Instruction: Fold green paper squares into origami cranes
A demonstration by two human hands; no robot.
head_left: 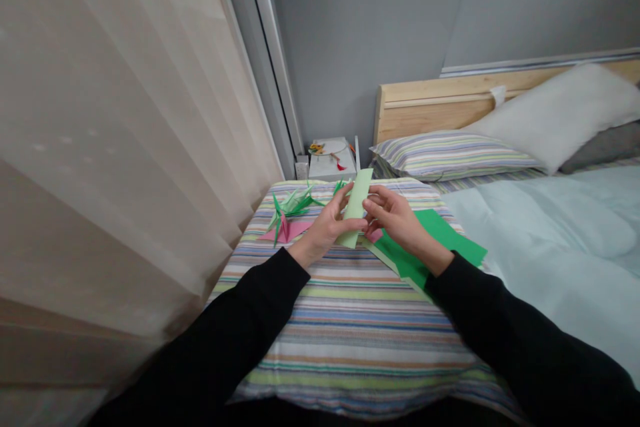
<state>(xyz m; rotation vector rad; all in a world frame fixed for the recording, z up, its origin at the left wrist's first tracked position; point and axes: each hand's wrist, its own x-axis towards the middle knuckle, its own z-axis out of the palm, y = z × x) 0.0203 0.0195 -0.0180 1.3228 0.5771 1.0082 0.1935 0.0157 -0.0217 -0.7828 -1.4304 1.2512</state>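
Observation:
A narrow, folded strip of light green paper (358,200) is held upright and slightly tilted above the striped cloth. My left hand (330,221) grips its left side, the thumb lying across the front. On the other side, my right hand (393,213) pinches the right edge between thumb and fingers. Folded paper cranes in green (295,202) and pink (286,229) sit to the left of my left hand. Under my right forearm lie green paper sheets (445,237), with paler green edges showing beneath. A bit of pink paper (374,235) peeks out below my right hand.
The striped cloth (350,320) covers the surface before me. A pleated curtain (125,113) hangs close on the left. Behind stands a small white table (327,165) with a red tassel. To the right is a bed with a pale blue quilt (560,233) and striped pillow (460,153).

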